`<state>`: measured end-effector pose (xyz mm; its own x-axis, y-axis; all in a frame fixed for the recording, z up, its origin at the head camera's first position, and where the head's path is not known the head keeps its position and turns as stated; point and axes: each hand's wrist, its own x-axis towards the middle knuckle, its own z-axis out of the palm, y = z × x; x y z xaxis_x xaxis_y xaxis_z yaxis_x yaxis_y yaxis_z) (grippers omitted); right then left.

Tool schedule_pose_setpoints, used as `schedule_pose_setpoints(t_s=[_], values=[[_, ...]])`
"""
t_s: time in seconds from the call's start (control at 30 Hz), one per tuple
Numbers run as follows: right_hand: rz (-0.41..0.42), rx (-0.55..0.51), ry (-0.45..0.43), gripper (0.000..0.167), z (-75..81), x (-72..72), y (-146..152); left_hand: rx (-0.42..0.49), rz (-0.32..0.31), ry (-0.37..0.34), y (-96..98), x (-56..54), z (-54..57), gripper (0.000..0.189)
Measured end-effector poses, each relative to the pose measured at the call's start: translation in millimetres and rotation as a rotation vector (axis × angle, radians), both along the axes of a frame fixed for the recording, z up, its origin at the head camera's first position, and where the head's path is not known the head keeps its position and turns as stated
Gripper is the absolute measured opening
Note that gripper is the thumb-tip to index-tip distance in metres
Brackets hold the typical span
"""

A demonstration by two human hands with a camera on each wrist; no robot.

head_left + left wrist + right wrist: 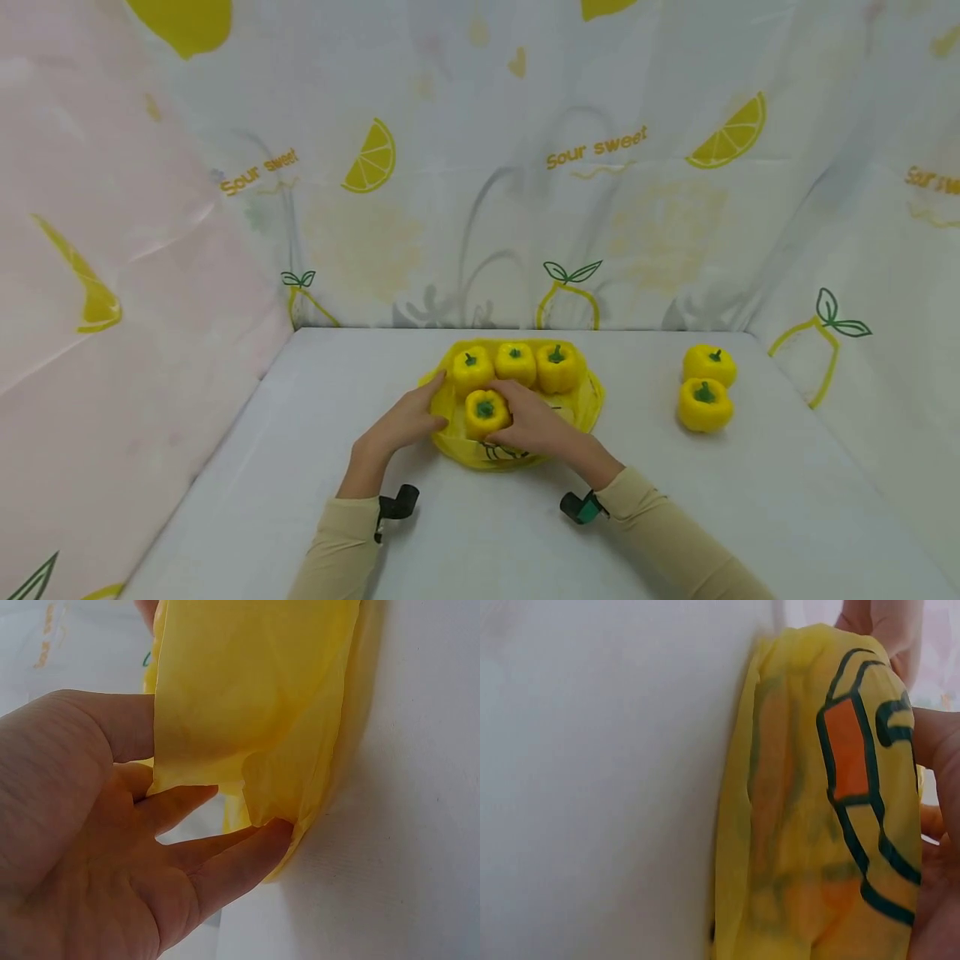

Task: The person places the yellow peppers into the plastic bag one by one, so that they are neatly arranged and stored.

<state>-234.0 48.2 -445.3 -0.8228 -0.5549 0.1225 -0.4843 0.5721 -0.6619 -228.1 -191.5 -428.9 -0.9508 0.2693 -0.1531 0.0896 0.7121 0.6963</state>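
A soft yellow plastic bag (468,458), its mouth spread wide, lies on the table with a dark line drawing on its front. Inside it, three yellow bell peppers (515,365) with green stems stand in a row along the back. My right hand (536,421) grips another yellow bell pepper (486,414) in front of that row, thumb and fingers round its right side. On the left, my left hand (405,421) holds the bag's edge; in the left wrist view, the thumb goes behind the thin wall (247,682) while the fingers stay outside. The right wrist view hides the gripped pepper behind the bag's printed side (840,787).
Two more yellow bell peppers (707,406) stand close together on the white table (645,525), right of the bag. Sheets printed with lemons (480,192) hang along the back and both sides. Each wrist wears a small dark camera (400,502).
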Motion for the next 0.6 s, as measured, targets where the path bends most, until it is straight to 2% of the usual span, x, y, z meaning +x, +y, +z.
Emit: schedule_pose_setpoints(t_s=[0.33,0.6], values=[[-0.038,-0.070,-0.029,0.070,-5.5,3.1,-19,0.003,-0.009,0.010,-0.8,-0.7,-2.0,0.081],[-0.037,-0.068,-0.043,0.072,0.7,6.6,-11,-0.007,-0.019,0.016,-0.2,-0.3,-0.4,0.080]])
